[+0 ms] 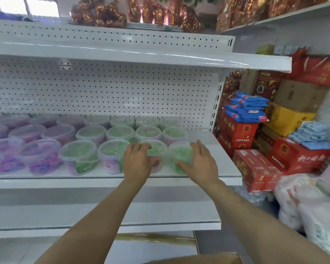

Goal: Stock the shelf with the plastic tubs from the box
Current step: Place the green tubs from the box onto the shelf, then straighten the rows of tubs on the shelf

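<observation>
Rows of clear plastic tubs stand on the white middle shelf [217, 159], purple-filled ones on the left and green-filled ones on the right. My left hand [138, 161] grips a green tub [156, 149] in the front row, fingers curled over its lid and thumb on its side. My right hand [199, 161] holds the rightmost front green tub [179, 151], thumb across its front wall and fingers along its right side. Both tubs stand on the shelf. The top edge of a cardboard box [198, 259] shows at the bottom of the view.
A bare white shelf [160, 58] hangs above and another [160, 214] below. Right of the shelving stand stacked red cartons [255, 168], blue packets [248, 109], a yellow box [288, 119] and a white sack [312, 210]. Bare shelf surface lies to the right of the tubs.
</observation>
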`<action>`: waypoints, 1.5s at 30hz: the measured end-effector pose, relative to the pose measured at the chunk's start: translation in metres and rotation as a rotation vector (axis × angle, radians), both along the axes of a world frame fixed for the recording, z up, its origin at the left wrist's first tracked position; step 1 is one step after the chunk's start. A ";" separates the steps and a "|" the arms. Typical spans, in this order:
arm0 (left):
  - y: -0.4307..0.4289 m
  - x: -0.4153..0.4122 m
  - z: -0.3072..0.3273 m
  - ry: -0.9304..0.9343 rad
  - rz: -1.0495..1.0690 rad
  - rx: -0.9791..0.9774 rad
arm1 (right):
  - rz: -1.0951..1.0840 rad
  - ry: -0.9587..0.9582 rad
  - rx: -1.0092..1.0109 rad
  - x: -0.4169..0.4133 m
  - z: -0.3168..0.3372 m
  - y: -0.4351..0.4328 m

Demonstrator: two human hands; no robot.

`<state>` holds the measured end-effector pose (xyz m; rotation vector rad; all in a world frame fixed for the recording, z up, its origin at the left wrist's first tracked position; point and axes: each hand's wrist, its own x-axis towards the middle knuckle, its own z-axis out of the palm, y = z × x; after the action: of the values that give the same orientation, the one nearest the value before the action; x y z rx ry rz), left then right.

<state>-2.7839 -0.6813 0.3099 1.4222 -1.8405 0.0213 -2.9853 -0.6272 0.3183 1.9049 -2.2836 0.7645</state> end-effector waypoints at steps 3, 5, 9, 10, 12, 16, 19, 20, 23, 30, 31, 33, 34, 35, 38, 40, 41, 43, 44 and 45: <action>0.010 0.012 0.024 0.038 -0.086 0.058 | 0.066 0.072 -0.061 0.003 0.025 0.014; 0.027 0.022 0.039 0.060 -0.133 0.069 | 0.114 0.072 -0.054 0.009 0.045 0.031; 0.076 0.045 0.066 0.082 -0.130 0.116 | 0.215 0.011 0.046 0.029 0.085 0.076; 0.090 0.052 0.071 0.077 -0.118 0.131 | 0.239 0.011 0.062 0.035 0.092 0.089; 0.120 0.063 0.078 0.067 -0.085 0.151 | 0.282 0.008 0.084 0.048 0.100 0.117; 0.190 0.088 0.084 0.061 -0.048 0.153 | 0.357 0.022 0.095 0.074 0.109 0.178; 0.240 0.111 0.089 0.007 -0.012 0.156 | 0.409 0.064 0.090 0.091 0.113 0.218; 0.254 0.120 0.091 0.000 0.005 0.167 | 0.420 0.077 0.092 0.098 0.114 0.229; 0.287 0.145 0.098 -0.030 0.064 0.205 | 0.450 0.100 0.088 0.122 0.118 0.251; 0.318 0.200 0.113 0.024 0.138 0.191 | 0.516 0.084 0.057 0.191 0.125 0.271; 0.318 0.210 0.113 0.027 0.141 0.193 | 0.521 0.081 0.060 0.201 0.125 0.268; 0.313 0.231 0.113 0.038 0.143 0.206 | 0.521 0.089 0.069 0.223 0.124 0.260; 0.309 0.244 0.114 0.046 0.149 0.213 | 0.521 0.096 0.072 0.236 0.125 0.255; 0.304 0.257 0.113 0.050 0.156 0.216 | 0.520 0.099 0.076 0.249 0.125 0.250; 0.281 0.306 0.113 0.043 0.176 0.226 | 0.512 0.101 0.079 0.294 0.125 0.228; 0.264 0.341 0.112 0.037 0.172 0.229 | 0.504 0.107 0.083 0.327 0.123 0.210; 0.255 0.359 0.111 0.033 0.169 0.232 | 0.500 0.106 0.087 0.344 0.122 0.201; 0.237 0.395 0.111 0.023 0.171 0.248 | 0.495 0.093 0.087 0.378 0.122 0.183; 0.228 0.413 0.111 0.019 0.173 0.259 | 0.489 0.088 0.089 0.395 0.123 0.174; 0.218 0.430 0.112 0.011 0.173 0.271 | 0.479 0.089 0.098 0.411 0.124 0.165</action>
<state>-2.3539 -0.4633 0.4219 1.7623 -1.7550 -0.1538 -2.5747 -0.4621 0.4428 2.5169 -1.8610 0.5933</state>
